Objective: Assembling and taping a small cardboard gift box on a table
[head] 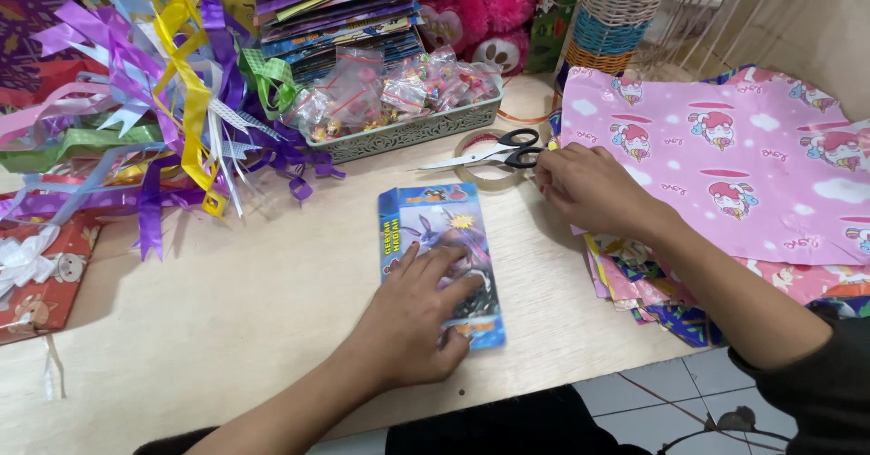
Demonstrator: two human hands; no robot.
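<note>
My left hand point(412, 319) lies flat, fingers spread, on a blue picture booklet point(433, 228) that rests on the pale wooden table point(227, 292). My right hand point(589, 188) pinches the left edge of a pink patterned wrapping sheet point(725, 156), which sits on top of a stack of other coloured sheets point(634, 283). Black-handled scissors point(498, 153) lie just left of that hand, over a roll of clear tape point(471, 176).
A bunch of coloured ribbons point(172, 83) spreads over the left side. A grey tray point(408, 133) holds small plastic packets, with a stack of booklets point(335, 6) behind it. A pink plush toy point(480, 11) and woven basket point(616, 20) stand at the back.
</note>
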